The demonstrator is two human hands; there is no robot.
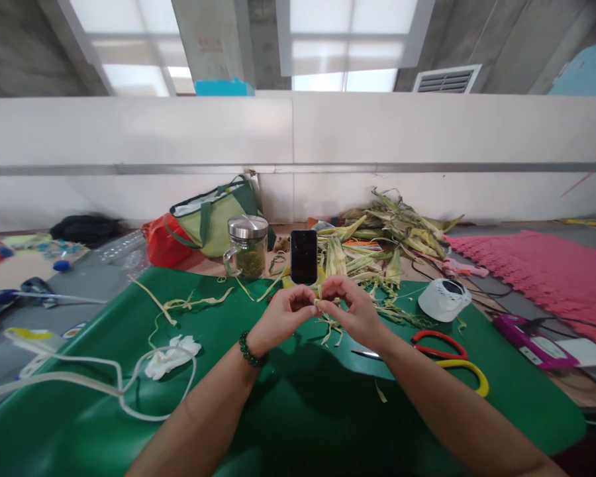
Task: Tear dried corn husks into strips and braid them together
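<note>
My left hand [289, 313], with a dark green bead bracelet on its wrist, meets my right hand [353, 310] over the green mat [298, 424]. Fingertips of both hands pinch a small pale yellow-green strip of corn husk [318, 302], mostly hidden by the fingers. Just beyond them a black-screened phone [303, 257] stands upright. Husk scraps [334, 331] lie beneath the hands. Scissors with one red and one yellow handle [477, 377] lie by my right forearm, which covers part of them.
A glass mug with a metal lid [248, 248] and a green bag [218, 222] stand behind. Corn husks [402, 222] are heaped at the back right. A white cable [122, 391] and crumpled tissue [171, 358] lie left. At right are a white roundish object [444, 300] and purple power strip [534, 341].
</note>
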